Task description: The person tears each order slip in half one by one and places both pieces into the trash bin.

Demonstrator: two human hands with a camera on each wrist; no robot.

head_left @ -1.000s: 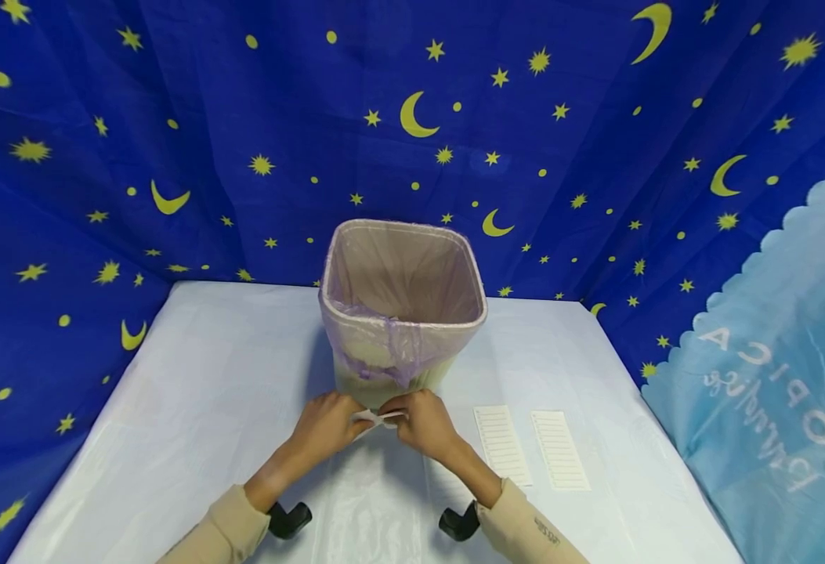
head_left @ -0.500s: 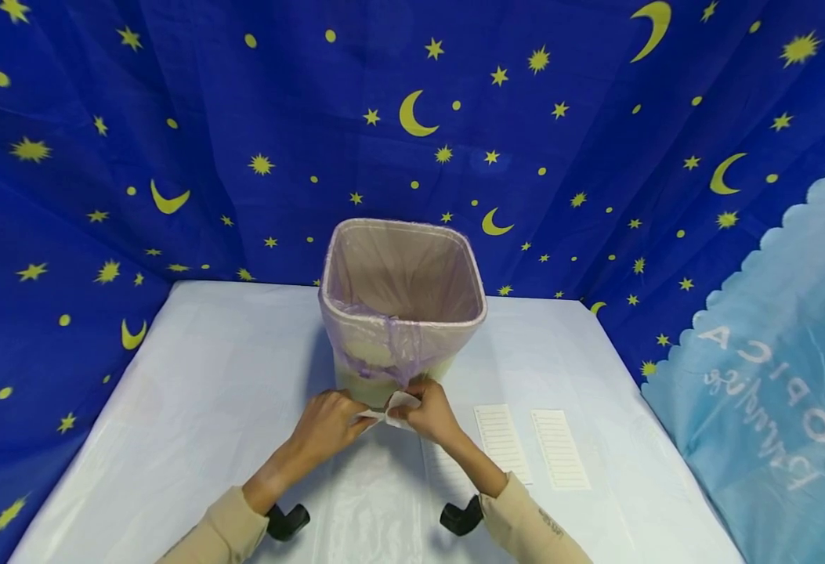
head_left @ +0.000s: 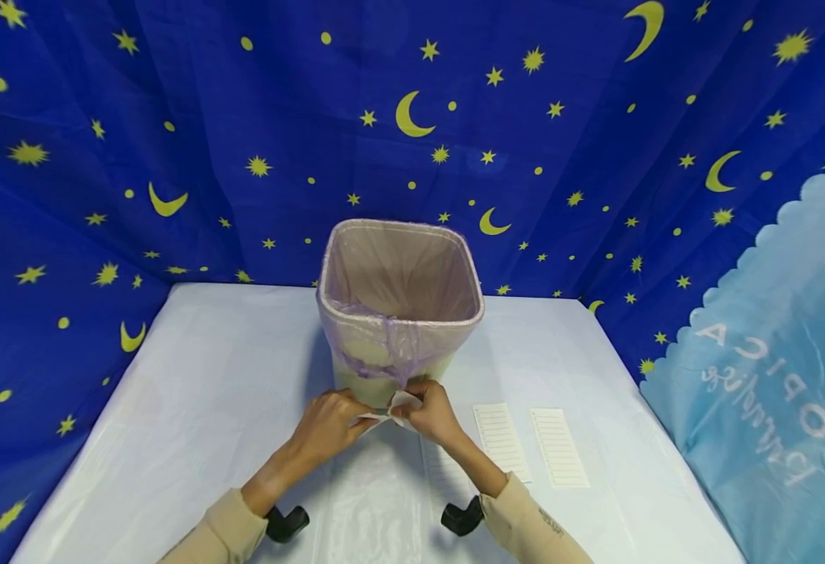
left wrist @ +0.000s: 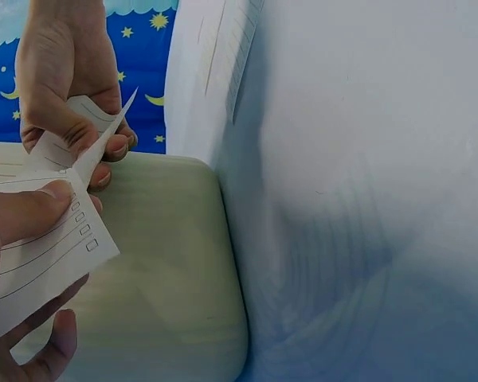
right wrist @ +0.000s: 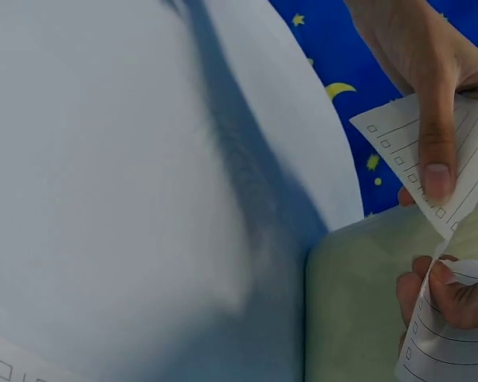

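Note:
Both hands pinch a white lined checklist sheet in front of the bin. My left hand [head_left: 331, 419] grips one part of the paper [left wrist: 52, 247] between thumb and fingers. My right hand [head_left: 432, 411] holds the other part [right wrist: 450, 354], which is bent up. Seen from the right wrist, a tear runs between the two parts, and they meet at a narrow spot by the row of small checkboxes. The cream wastebasket [head_left: 366, 392] stands just beyond the hands, with a thin purple bin liner [head_left: 412, 345] folded over its rim.
Two lined paper strips [head_left: 502, 442] [head_left: 559, 446] lie on the white-covered table [head_left: 243, 352] to the right; another [head_left: 443, 470] is partly under my right forearm. Black wrist mounts [head_left: 287, 523] [head_left: 462, 517] sit under both cuffs. A blue star-and-moon curtain [head_left: 278, 117] closes off the back.
My right hand has shifted slightly up and to the right, twisting its part of the paper upward and away from the left. The left hand has stayed nearly still.

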